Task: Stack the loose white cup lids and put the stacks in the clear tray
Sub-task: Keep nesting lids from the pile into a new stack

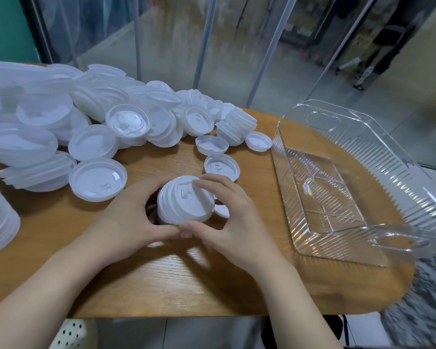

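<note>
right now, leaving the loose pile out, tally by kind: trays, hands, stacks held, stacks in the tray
clear tray: 1
hands, left hand and right hand: 2
lid stack held by both: 1
stacks in the tray: 0
total: 4

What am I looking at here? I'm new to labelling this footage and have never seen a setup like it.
There is no machine: a person wears a camera on the head, looking down at their own bare hands. The left hand and right hand both hold a small stack of white lids just over the wooden table. A big pile of loose white lids covers the table's left side and far side. On the right sits the clear tray, with no lids in it yet. The stacks are meant to go in there.
</note>
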Tool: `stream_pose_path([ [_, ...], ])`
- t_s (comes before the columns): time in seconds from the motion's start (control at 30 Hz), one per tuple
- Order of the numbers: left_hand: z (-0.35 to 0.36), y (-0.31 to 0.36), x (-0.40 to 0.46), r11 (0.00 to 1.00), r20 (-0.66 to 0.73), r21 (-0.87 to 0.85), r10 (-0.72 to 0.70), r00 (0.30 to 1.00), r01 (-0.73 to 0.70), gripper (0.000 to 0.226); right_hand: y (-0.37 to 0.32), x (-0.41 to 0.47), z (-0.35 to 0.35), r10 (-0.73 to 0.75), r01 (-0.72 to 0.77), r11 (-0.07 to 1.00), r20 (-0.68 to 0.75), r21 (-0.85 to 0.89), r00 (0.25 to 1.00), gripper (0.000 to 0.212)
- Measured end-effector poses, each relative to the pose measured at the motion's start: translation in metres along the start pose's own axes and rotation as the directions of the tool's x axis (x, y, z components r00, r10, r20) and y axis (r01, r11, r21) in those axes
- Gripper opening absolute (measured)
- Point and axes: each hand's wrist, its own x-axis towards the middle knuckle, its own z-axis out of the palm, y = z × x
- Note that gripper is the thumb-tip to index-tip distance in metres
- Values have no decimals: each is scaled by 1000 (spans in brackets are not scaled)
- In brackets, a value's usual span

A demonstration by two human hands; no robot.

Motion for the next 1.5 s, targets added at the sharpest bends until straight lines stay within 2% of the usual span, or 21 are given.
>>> stream_pose_path([
  [0.17,1,0,0,999,-4,-32,8,1000,-9,78,-2,3,3,-17,17,1000,-6,-17,1000,62],
  [0.37,1,-1,0,999,12,-49,-22,1000,23,75,-2,7,8,-31,32,999,-38,26,999,46],
  [0.7,1,-2,1,1000,8,13,-7,1000,7,71,-3,6,5,21,-21,999,-3,41,1000,58],
  [0.8,0,-4,2,999,1,42,-7,1000,7,71,3,6,-9,22,-13,997,-112,81,993,51],
  [0.87,1,-6,2,999,3,44,-12,1000,12,72,15,6,-23,4,1,1000,-176,26,984,42],
  [0.93,1,-9,2,998,5,56,-18,1000,18,73,31,2,-34,27,-36,997,-126,-66,992,38],
  [1.07,0,-9,2,998,12,57,-28,1000,27,74,49,-6,-36,149,-134,964,50,-228,988,45],
  [1.17,1,-8,3,999,12,46,-28,1000,27,73,53,-4,-31,164,-155,959,18,-237,986,38],
  [1.27,2,-8,3,998,13,51,-26,1000,25,74,52,-2,-29,139,-151,973,-79,-174,987,24],
  [1.37,1,-7,2,998,17,55,-17,1000,16,73,46,2,-30,176,-174,984,-165,26,971,18],
  [1.43,1,-6,3,998,19,55,-9,1000,8,72,43,3,-31,189,-161,977,-219,141,957,23],
  [1.5,1,-6,2,998,25,56,-8,1000,6,72,43,4,-32,224,-186,968,-241,171,944,32],
])
